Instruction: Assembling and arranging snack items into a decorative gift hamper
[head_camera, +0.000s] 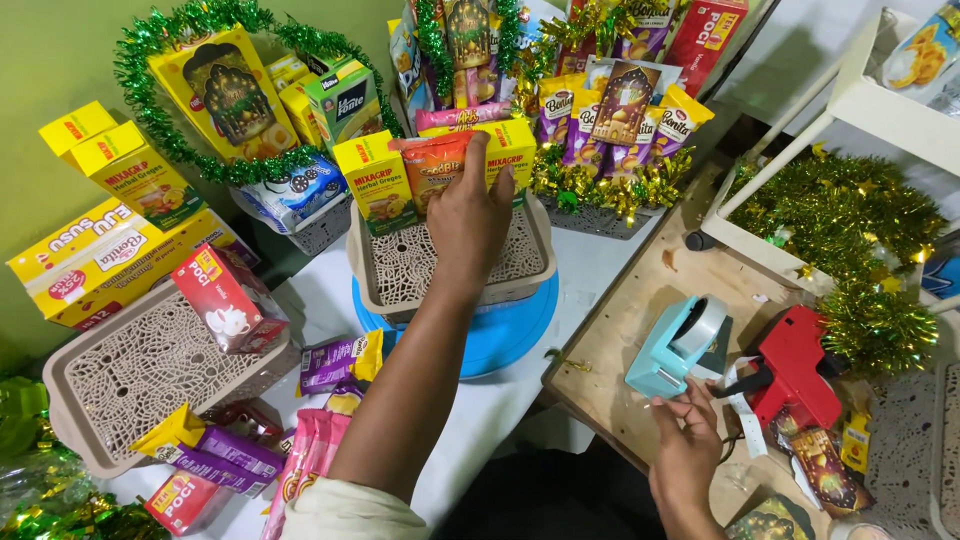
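Your right hand (688, 440), nearest you, rests its spread fingers at the light blue tape dispenser (678, 345) on the wooden counter (610, 330). Your left hand (470, 215) pinches an orange snack packet (432, 165) standing in the beige basket (400, 270).

Free: bare wooden board (610, 340) left of the light-blue tape dispenser (680, 345). Blocked: red price-label gun (800, 365) close right of the dispenser; beige lattice plastic basket (400, 270) walled behind by yellow boxes (375, 180) (tightly packed).

Teal tape dispenser (678, 352); beige basket (400, 270) (lattice pattern).
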